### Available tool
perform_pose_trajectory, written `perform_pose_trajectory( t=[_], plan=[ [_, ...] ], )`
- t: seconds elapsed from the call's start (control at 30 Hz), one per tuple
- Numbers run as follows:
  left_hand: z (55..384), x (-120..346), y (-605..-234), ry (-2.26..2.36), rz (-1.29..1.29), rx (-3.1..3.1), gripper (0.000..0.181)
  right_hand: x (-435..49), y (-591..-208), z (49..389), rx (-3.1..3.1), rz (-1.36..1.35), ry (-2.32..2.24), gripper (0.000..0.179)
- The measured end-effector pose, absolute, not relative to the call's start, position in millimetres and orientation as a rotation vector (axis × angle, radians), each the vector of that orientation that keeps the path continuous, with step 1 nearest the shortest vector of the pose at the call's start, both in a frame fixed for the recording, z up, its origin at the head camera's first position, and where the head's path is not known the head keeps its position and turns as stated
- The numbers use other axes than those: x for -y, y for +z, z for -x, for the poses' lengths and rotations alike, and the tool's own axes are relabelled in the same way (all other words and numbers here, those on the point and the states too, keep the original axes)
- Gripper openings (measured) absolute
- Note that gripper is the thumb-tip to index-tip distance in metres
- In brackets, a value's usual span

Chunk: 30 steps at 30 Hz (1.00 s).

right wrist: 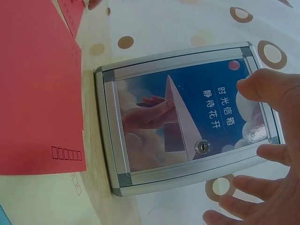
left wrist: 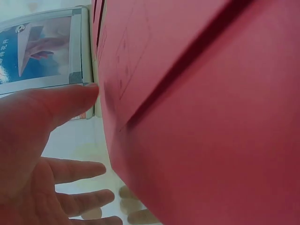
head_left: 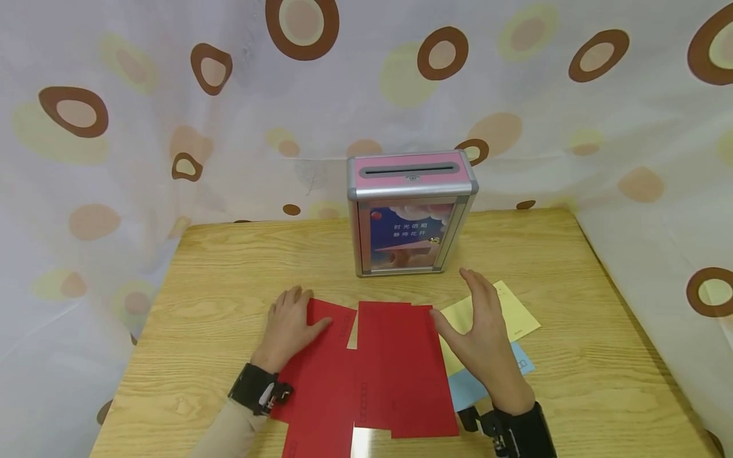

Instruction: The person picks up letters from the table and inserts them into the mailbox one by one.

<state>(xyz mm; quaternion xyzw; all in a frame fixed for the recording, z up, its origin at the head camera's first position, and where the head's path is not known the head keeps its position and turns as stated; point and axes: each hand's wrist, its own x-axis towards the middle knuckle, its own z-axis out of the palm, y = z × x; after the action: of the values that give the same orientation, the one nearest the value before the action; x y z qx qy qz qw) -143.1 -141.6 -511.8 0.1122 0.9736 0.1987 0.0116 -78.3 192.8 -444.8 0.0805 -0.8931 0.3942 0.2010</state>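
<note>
Several red envelopes (head_left: 412,369) overlap on the table, some with printed rows of small boxes. My left hand (head_left: 292,327) is at the upper left edge of the left red envelopes (head_left: 326,381), its fingers spread and thumb over the paper. Whether it touches them I cannot tell. My right hand (head_left: 483,337) hovers with thumb and fingers apart, above the right edge of the red envelopes and the yellow envelope (head_left: 518,312). A light blue envelope (head_left: 466,389) lies partly hidden beneath that hand. In the right wrist view nothing is between its fingers.
Behind the envelopes stands a pink and silver letter box (head_left: 408,175) with a slot in its top and a small lock on its picture front. The wooden table (head_left: 229,267) backs onto a patterned cloth (head_left: 240,140). Both wrists wear black camera straps.
</note>
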Motion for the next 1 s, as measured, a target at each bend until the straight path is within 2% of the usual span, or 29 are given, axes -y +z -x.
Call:
perform_pose_trajectory(
  t=[0.43, 1.0],
  plan=[
    [143, 140, -509, 0.604, -0.257, -3.045, 0.062, -193, -447, 77, 2.522, -0.210, 1.116, 0.080],
    [146, 141, -500, 0.562, -0.179, -3.027, 0.059, -193, -450, 74, 2.558, -0.187, 1.132, 0.080]
  ],
)
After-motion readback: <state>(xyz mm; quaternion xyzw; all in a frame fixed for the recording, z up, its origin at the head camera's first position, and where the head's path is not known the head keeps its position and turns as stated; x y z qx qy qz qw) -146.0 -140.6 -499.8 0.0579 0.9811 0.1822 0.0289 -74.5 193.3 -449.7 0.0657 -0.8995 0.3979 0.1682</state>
